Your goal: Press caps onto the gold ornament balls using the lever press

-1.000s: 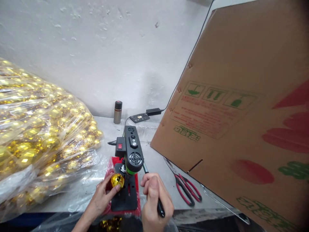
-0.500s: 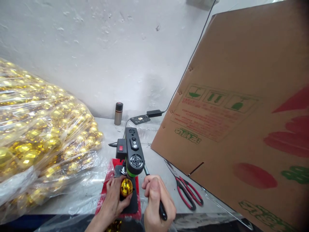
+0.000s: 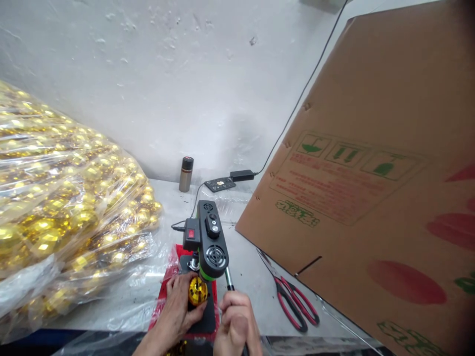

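A small gold mirrored ball (image 3: 198,290) rests low over the base plate of a black bench drill-like machine (image 3: 214,240), just below its head. My left hand (image 3: 178,304) is closed around the ball, with fingers on its left side and the thumb beneath it. My right hand (image 3: 237,321) is wrapped round the machine's lever handle (image 3: 229,281); the metal rod shows above the fist, while most of the black grip is hidden. Whatever tool tip the head carries cannot be seen. A red tray-like piece (image 3: 158,309) lies under the base.
Left, a large clear plastic bag (image 3: 74,198) bulges with gold balls. Red-and-black scissors (image 3: 293,301) lie right of my right hand, beside a big tilted cardboard box (image 3: 352,198). Behind stand a bottle with a dark cap (image 3: 186,175) and a power adapter (image 3: 242,175) with its cord.
My right hand has moved down and slightly left with the lever, and its grip end is now mostly hidden. The ball's facets look turned in my left hand. The whole view has shifted slightly.
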Demonstrator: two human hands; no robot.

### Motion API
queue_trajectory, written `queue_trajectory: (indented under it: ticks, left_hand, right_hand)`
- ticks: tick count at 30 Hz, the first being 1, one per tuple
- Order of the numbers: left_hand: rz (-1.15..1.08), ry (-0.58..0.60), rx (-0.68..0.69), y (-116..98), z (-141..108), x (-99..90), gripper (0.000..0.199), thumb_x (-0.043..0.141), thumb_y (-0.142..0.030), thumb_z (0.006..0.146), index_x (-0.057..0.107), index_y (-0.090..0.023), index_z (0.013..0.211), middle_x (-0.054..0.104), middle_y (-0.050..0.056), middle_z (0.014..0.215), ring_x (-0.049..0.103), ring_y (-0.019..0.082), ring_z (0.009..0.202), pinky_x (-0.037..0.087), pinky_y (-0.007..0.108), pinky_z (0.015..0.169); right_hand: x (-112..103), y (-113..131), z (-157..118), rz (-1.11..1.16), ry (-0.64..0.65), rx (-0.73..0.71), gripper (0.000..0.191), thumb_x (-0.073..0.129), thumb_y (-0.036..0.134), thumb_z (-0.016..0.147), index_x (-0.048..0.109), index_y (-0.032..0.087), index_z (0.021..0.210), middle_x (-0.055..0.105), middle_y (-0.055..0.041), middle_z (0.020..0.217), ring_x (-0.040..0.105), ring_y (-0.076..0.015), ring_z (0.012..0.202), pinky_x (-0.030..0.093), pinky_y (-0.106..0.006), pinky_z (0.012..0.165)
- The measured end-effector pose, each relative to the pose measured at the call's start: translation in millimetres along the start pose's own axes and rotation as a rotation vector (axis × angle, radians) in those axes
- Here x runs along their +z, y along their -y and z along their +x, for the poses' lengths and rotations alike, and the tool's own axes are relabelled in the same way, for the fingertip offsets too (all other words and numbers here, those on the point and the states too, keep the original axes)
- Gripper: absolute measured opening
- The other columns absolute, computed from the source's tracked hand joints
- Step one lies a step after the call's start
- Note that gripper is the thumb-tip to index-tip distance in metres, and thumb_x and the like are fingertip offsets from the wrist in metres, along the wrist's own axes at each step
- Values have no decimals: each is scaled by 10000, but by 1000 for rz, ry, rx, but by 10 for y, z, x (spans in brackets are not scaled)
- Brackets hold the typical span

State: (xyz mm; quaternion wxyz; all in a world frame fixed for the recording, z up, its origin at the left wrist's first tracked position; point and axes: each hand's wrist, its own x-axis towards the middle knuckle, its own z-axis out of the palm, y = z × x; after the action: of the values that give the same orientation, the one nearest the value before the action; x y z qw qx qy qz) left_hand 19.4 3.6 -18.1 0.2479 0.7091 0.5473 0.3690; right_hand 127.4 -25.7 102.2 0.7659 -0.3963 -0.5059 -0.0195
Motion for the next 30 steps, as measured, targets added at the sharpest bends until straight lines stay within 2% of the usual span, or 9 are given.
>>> queue_trajectory:
  ticks: [4,10,15,22,30]
  left_hand:
    - [-15,0,-8,-30,0,-23,511,743,-302,795,704,-225,1299,772,141,1248,670,394,1171,511,579,1060]
    - [-16,-12,3,-38,2,-4,522,751,-282,768,711,-222,1285,778,137,1206,682,394,1155,520,562,1051]
    - [-22,0,3,-56,17,-16,535,745,-283,759,707,-204,1287,781,152,1206,692,403,1152,523,568,1048]
    - [-30,41,-14,-94,47,-60,534,738,-281,758,709,-198,1284,784,166,1223,702,414,1172,509,598,1066]
    - [10,-20,14,-21,19,75,547,754,-247,750,698,-211,1294,779,150,1236,695,396,1187,515,569,1058]
  right_hand:
    - [-44,-102,-80,-17,10,-2,457,430,237,1096,470,233,641,548,38,652,505,-115,563,421,-288,623]
    - [-102,-129,-136,-52,22,44,485,402,292,1117,470,232,640,555,47,647,494,-115,555,498,-312,757]
    - [-100,-155,-125,-34,41,6,489,384,282,1119,475,229,642,539,53,639,486,-106,550,484,-295,741]
    - [-66,-183,-155,12,-27,-4,459,397,231,1097,458,232,643,514,55,636,463,-108,548,460,-290,713]
    - [-43,-229,-163,38,-53,-12,453,414,243,1103,439,231,651,506,57,640,450,-103,552,484,-289,755]
